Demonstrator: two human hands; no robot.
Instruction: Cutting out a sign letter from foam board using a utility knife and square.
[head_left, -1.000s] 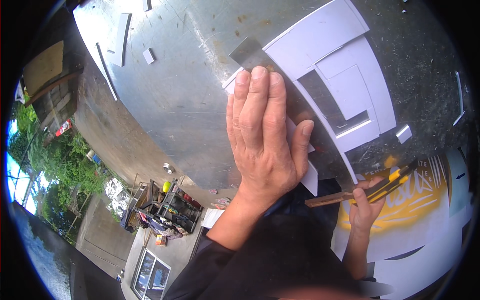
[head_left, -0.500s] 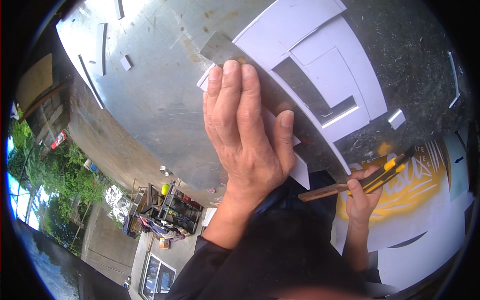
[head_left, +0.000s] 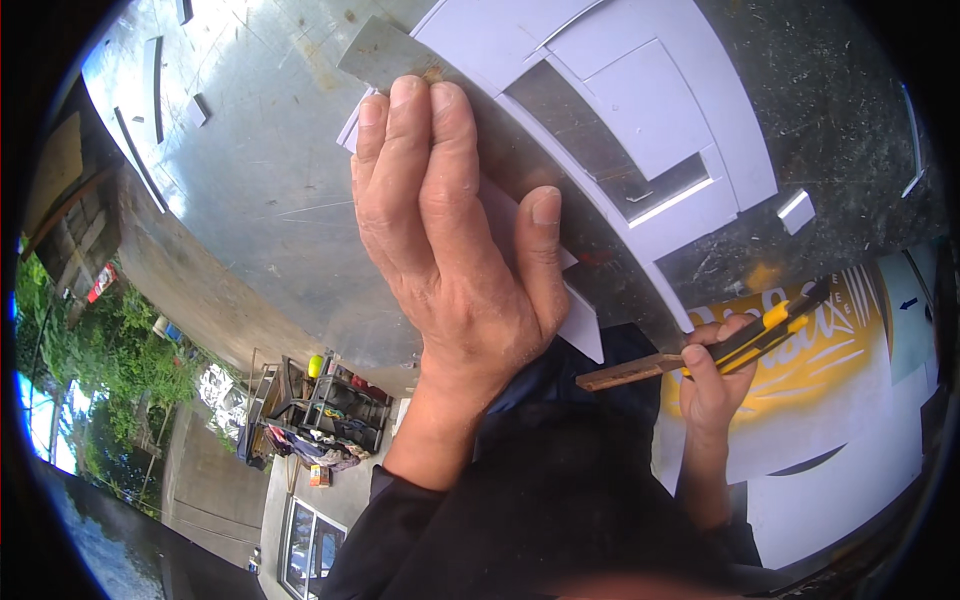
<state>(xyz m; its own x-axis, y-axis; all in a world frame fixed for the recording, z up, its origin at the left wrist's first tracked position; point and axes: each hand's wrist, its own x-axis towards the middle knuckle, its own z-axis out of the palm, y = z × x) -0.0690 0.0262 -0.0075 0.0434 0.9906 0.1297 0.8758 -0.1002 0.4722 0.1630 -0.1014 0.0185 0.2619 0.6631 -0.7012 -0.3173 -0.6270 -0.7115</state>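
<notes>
My left hand lies flat with its fingers stretched out and thumb apart. Its fingertips rest at a grey metal strip, and most of what lies beneath the palm is hidden. Bits of a white sheet piece stick out past the fingers and below the thumb. My right hand is closed around a yellow and black utility knife. A flat brown strip juts leftward from the same grip; whether it joins the knife I cannot tell. Right of my left hand lies a white cut-out sheet with rectangular openings.
Thin offcuts are scattered over the metal tabletop at the far left. A small white block sits right of the cut-out sheet. A yellow-and-white printed sheet lies beyond my right hand. A cluttered rack stands beyond the table's left edge.
Most of the view, my left hand and the metal strip included, has shifted left and slightly up. Both hands keep the same pose, and the right still grips the utility knife.
</notes>
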